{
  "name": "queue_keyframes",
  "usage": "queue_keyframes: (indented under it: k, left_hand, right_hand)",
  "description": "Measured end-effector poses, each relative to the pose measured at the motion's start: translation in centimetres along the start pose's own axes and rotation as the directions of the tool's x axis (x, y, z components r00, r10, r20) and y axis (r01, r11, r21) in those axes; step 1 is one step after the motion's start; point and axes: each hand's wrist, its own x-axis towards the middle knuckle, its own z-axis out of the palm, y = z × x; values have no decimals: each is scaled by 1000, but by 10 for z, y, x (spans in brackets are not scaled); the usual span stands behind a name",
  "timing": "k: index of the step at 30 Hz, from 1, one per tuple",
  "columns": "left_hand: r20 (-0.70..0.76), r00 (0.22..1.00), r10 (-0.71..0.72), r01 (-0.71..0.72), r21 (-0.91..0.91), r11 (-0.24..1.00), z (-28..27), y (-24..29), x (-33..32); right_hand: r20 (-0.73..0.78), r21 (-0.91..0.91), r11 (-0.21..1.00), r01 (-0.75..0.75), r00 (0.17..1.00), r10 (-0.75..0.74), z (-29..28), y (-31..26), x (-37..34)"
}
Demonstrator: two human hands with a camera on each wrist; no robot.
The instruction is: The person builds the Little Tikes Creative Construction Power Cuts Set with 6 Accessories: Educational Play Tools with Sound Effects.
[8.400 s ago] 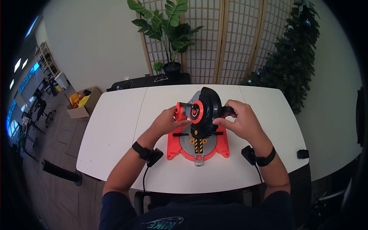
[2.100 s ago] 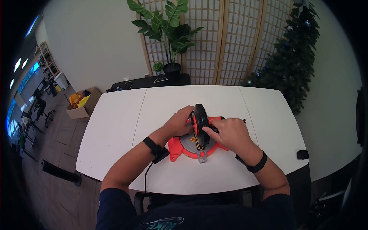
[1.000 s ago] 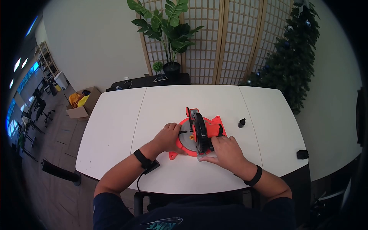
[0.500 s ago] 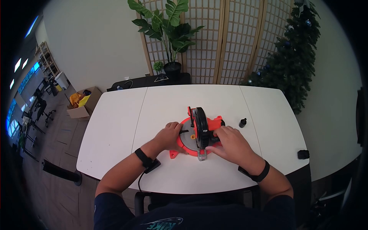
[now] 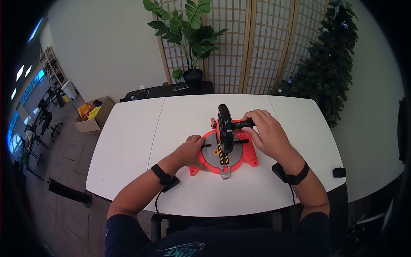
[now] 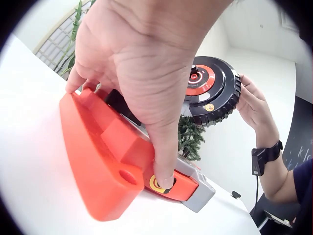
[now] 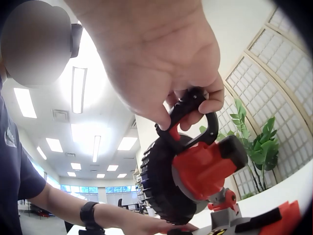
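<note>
A red toy mitre saw base (image 5: 251, 158) with a grey round plate (image 5: 235, 159) stands on the white table. Its black, ribbed blade guard (image 5: 225, 128) is tilted up off the plate. The left hand (image 5: 186, 153) grips the base's left side; in the left wrist view the thumb of that hand (image 6: 137, 73) presses by a yellow round sticker (image 6: 157, 184). Curled around the saw's black loop handle (image 7: 212, 128) are the fingers of the right hand (image 5: 272, 134), also seen in the right wrist view (image 7: 161, 63). The far fingertips of the left hand are partly hidden.
A small black object (image 5: 339, 172) lies at the table's right edge. Behind the table (image 5: 128, 145) are a potted plant (image 5: 192, 76), a lattice screen (image 5: 269, 47) and a decorated tree (image 5: 319, 77). A cardboard box (image 5: 102, 118) stands on the floor at left.
The right hand has moved up and away from the person with the handle, and the saw head has swung up off the plate. The small black bottle-like object is no longer visible. The left hand has stayed.
</note>
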Motion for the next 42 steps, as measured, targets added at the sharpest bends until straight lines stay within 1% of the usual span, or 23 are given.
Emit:
queue_keyframes:
  k: [7, 9, 10, 12, 13, 15, 16, 18, 19, 21, 22, 24, 25, 27, 28, 29, 31, 32, 34, 35, 37, 39, 42]
  left_hand:
    - [-18, 1000, 18, -17, 19, 1000, 1, -1, -1]
    - [-13, 1000, 16, -15, 34, 999, 0, 0, -1]
    - [-12, 1000, 16, -15, 35, 999, 0, 0, -1]
    - [1, 1000, -3, 2, 48, 999, 0, -1, 0]
    - [2, 1000, -1, 1, 48, 999, 0, -1, 0]
    - [1, 1000, -4, 4, 38, 999, 0, 0, 0]
    - [1, 1000, -4, 4, 37, 999, 0, 0, -1]
    - [-25, 1000, 15, -15, 7, 1000, 1, -1, -3]
    - [-25, 1000, 16, -16, 6, 1000, 1, -2, -3]
    - [-26, 999, 47, -46, 20, 999, 2, -6, -4]
    - [-26, 999, 47, -47, 20, 999, 1, -6, -5]
    - [5, 1000, -8, 7, 32, 999, -1, -5, -7]
    - [5, 1000, -8, 7, 32, 999, -3, -5, -8]
    - [61, 997, -40, 39, 23, 999, -7, -4, -10]
    - [61, 997, -40, 39, 23, 999, -7, -4, -11]
    - [48, 999, -25, 24, 11, 1000, -8, -5, -11]
    - [35, 999, -10, 10, -2, 1000, -7, -7, -12]
    - [14, 1000, 7, -7, -6, 1000, -4, -10, -10]
    - [-8, 1000, 24, -24, -10, 1000, -3, -12, -10]
    - [-9, 1000, 22, -22, -23, 999, -5, -12, -9]
    - [-8, 1000, 19, -20, -37, 999, -9, -12, -8]
    - [21, 999, -25, 27, -69, 997, -13, -11, -7]
    - [15, 1000, -18, 20, -80, 997, -15, -14, -5]
  right_hand:
    - [42, 44, 998, -38, 998, 36, -6, 4, 0]
    - [112, 110, 991, -71, 992, 58, -9, 8, -2]
    - [111, 110, 991, -71, 992, 59, -10, 8, -3]
    - [96, 211, 973, -95, 993, 76, -10, 9, -7]
    - [95, 211, 973, -96, 993, 77, -7, 16, -10]
    - [-11, 382, 922, -64, 997, 73, 12, 42, -19]
    - [-10, 382, 922, -64, 997, 73, 20, 51, -22]
    - [-42, 699, 702, -140, 971, 236, 35, 68, -26]
    - [-42, 698, 702, -141, 971, 236, 42, 79, -31]
    - [-39, 757, 631, -170, 952, 303, 57, 98, -41]
    - [-39, 757, 631, -170, 952, 303, 65, 107, -45]
    - [79, 663, 688, -295, 941, 328, 77, 120, -51]
    - [79, 663, 688, -295, 941, 328, 73, 116, -50]
    - [342, 398, 805, -440, 885, 315, 64, 107, -48]
    - [443, 347, 802, -486, 839, 317, 62, 105, -48]
    - [443, 348, 802, -486, 839, 317, 60, 101, -49]
    - [548, 227, 937, -265, 830, 102, 57, 93, -49]
    - [548, 227, 937, -265, 830, 102, 59, 91, -49]
    - [686, 69, 946, -317, 703, 186, 63, 90, -49]
    - [687, 69, 946, -317, 703, 185, 66, 91, -50]
    - [661, 34, 974, -225, 736, 147, 72, 94, -54]
    - [646, 22, 974, -227, 747, 160, 76, 94, -55]
    - [605, 15, 976, -216, 780, 163, 80, 94, -54]
